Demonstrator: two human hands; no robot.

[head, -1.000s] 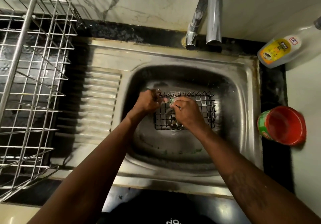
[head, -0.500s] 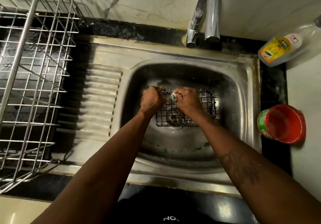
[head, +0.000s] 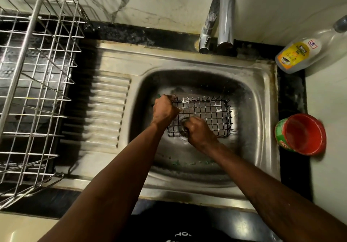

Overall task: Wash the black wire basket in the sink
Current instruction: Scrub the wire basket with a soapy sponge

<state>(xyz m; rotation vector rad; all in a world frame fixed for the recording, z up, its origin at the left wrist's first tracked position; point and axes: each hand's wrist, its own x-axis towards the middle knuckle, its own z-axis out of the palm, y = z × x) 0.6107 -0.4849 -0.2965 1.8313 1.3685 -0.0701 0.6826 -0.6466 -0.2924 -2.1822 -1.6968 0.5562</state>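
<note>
1. Holding the black wire basket low in the bowl of the sink, at the centre of the frame, below the tap, with no water seen running
2. Gripping its upper left corner with the left hand, fingers clamped round the rim wire
3. Pressing on its lower left part with the right hand, fingers curled under and hidden; cannot tell whether clamped on a scrubber or on the wire
4. Judging by the white foam on the wires: scrubbing step in hand, rinsing not yet done
5. Probably needing next: strokes toward the right side of the basket, then turning it over and opening the tap
</note>
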